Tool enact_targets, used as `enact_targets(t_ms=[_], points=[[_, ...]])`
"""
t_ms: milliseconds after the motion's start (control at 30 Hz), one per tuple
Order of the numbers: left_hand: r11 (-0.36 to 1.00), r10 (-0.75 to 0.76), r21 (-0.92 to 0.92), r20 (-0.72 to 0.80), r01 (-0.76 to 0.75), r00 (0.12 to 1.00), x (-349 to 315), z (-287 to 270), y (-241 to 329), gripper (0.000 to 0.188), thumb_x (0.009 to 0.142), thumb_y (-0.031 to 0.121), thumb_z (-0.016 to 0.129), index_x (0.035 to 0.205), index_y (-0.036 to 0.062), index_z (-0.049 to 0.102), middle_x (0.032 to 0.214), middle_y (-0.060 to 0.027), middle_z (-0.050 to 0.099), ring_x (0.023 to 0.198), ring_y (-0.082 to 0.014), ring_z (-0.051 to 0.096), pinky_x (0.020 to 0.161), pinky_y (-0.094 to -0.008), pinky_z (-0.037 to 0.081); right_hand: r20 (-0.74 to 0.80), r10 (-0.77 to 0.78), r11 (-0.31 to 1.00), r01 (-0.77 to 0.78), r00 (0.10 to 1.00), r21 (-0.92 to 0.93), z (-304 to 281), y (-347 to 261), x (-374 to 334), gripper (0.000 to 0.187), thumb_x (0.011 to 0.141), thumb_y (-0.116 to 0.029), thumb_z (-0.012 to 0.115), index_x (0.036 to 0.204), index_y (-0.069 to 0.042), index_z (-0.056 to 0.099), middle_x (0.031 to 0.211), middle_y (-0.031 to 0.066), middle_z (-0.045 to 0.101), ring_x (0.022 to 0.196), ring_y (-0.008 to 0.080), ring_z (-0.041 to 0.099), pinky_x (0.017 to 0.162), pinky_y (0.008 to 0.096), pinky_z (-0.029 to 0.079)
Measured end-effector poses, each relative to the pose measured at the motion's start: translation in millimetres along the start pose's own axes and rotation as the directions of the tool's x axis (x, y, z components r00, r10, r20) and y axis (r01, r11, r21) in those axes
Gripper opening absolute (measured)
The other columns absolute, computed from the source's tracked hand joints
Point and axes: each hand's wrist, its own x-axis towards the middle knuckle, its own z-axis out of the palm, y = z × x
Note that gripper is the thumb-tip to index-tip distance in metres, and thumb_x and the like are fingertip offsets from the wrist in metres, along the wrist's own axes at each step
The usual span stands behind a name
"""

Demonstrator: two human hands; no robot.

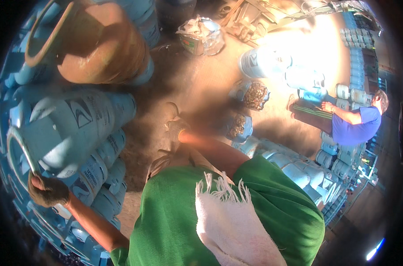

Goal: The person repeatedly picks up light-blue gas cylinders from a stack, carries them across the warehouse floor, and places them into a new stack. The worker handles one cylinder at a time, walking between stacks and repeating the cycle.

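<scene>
My gloved left hand (48,190) is closed on the round metal collar (20,148) of a pale blue gas cylinder (73,124). This cylinder lies tilted on its side at the left, above others in the stack. My right hand (176,126), in a dark glove with an orange cuff, hangs low over the ground near the middle. A thin curved hook (173,106) sticks out from it; the fingers look closed but are blurred. An orange-brown gas cylinder (104,48) with a wide collar stands beyond the blue one.
Two sacks of small brownish pieces (256,95) (239,127) stand right of centre, and a stuffed bag (202,37) stands farther off. Blue cylinders (294,173) line the right side. A person in a blue shirt (354,126) works by more cylinders (314,86) at the right.
</scene>
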Motion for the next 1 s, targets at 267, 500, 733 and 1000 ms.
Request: enact_targets(t_ms=[267, 500, 733, 1000], points=[[0.94, -0.196, -0.218, 0.285, 0.263, 0.938, -137.4, -73.7, 58.3, 0.05, 0.104, 0.022, 0.079, 0.148, 0.0028, 0.066, 0.154, -0.02, 0.061, 0.14, -0.0347, 0.062, 0.116, -0.0449, 0.052, -0.246, -0.078, 0.997, 0.077, 0.966, -0.012, 77.7, -48.6, -78.7, 0.034, 0.101, -0.035, 0.065, 0.115, -0.01, 0.083, 0.115, 0.0152, 0.081, 0.106, 0.0347, 0.076, 0.093, 0.0468, 0.059], [0.638, -0.356, 0.271, 0.934, 0.721, -0.037, -466.0, -216.0, 67.5, 0.056, 0.098, 0.036, 0.081, 0.144, 0.0049, 0.069, 0.144, -0.0205, 0.071, 0.134, -0.0382, 0.067, 0.113, -0.0476, 0.053, 0.132, -0.763, 0.403, 0.625, 0.633, -0.668, 164.7, -104.8, -82.9, 0.032, 0.105, -0.026, 0.06, 0.111, -0.006, 0.084, 0.108, 0.0135, 0.081, 0.104, 0.0299, 0.075, 0.092, 0.0425, 0.058], [-0.022, -0.75, 0.399, 0.6, 0.917, -0.279, -607.8, -375.4, 39.8, 0.083, 0.104, 0.059, 0.067, 0.159, -0.0023, 0.054, 0.164, -0.0254, 0.055, 0.152, -0.0416, 0.052, 0.126, -0.0482, 0.041, 0.11, -0.515, 0.836, 0.526, 0.85, -0.158, 154.7, -185.5, -148.9, 0.043, 0.1, -0.033, 0.066, 0.131, -0.006, 0.077, 0.132, 0.0201, 0.076, 0.126, 0.0366, 0.071, 0.11, 0.0462, 0.053], [-0.02, -0.997, -0.122, -0.076, 0.992, -0.029, -582.3, -356.9, -119.7, 0.068, 0.115, 0.052, 0.053, 0.156, -0.0021, 0.059, 0.165, -0.0186, 0.056, 0.157, -0.0315, 0.046, 0.13, -0.041, 0.033, 0.091, -0.46, 0.87, 0.469, 0.883, -0.151, 143.7, -224.0, -159.8, 0.063, 0.094, -0.037, 0.079, 0.139, 0.006, 0.071, 0.129, 0.0254, 0.078, 0.121, 0.0363, 0.075, 0.106, 0.0409, 0.056]])
